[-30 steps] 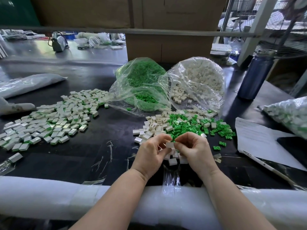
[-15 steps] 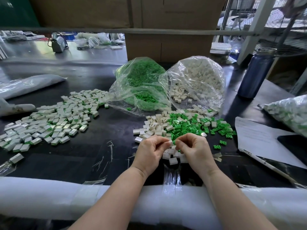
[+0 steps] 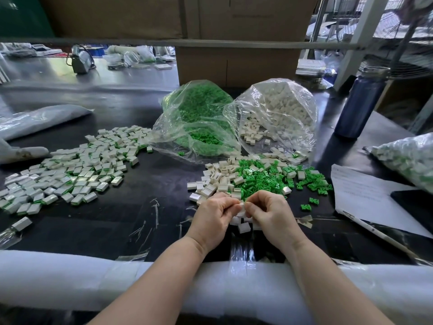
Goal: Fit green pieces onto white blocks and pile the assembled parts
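Observation:
My left hand (image 3: 216, 213) and my right hand (image 3: 269, 212) meet fingertip to fingertip near the table's front edge, both pinching one small white block (image 3: 241, 205) between them. Whether a green piece is in it is hidden by my fingers. Just beyond lie loose white blocks (image 3: 220, 181) and loose green pieces (image 3: 264, 177). A few white blocks (image 3: 243, 225) sit under my hands. A wide pile of assembled parts (image 3: 70, 172) spreads over the left of the black table (image 3: 145, 221).
Two open clear bags stand behind the loose parts, one of green pieces (image 3: 199, 123), one of white blocks (image 3: 276, 113). A blue bottle (image 3: 360, 104) and a sheet of paper (image 3: 365, 195) are on the right, with another filled bag (image 3: 410, 160). White foam padding (image 3: 70, 277) lines the front edge.
My hands have stayed in place; the fingertips have closed tighter together around the white block, which now shows less between them.

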`<state>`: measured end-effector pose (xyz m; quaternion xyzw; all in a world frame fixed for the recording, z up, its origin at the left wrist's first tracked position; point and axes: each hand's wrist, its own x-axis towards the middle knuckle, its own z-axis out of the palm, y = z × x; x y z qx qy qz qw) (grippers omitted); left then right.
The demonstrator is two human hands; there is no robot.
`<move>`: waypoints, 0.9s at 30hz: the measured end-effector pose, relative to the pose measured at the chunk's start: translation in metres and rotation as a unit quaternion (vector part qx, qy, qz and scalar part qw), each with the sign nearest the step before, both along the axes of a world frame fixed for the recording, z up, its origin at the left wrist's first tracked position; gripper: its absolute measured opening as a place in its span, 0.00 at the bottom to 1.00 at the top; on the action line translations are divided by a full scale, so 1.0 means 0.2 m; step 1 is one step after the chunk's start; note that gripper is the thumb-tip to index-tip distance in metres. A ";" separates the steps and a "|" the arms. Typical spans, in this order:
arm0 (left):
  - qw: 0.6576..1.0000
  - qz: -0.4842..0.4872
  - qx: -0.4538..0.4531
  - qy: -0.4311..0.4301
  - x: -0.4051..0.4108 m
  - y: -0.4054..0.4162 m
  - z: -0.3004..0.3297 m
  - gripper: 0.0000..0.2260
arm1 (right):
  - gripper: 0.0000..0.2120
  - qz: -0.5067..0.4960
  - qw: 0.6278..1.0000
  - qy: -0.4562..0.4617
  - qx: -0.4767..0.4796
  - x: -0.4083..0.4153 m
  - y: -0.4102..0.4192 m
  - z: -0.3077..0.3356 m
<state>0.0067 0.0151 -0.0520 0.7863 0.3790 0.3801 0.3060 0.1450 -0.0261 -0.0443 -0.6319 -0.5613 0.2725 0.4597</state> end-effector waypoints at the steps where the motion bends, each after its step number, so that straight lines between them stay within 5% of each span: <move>1: 1.000 -0.005 0.003 0.006 0.00 0.00 0.00 0.08 | 0.12 0.002 1.000 -0.007 -0.004 0.00 0.00 0.00; 27: 0.998 0.026 -0.040 -0.029 0.00 -0.02 0.02 0.08 | 0.02 0.026 0.994 -0.020 0.101 -0.02 -0.02 0.00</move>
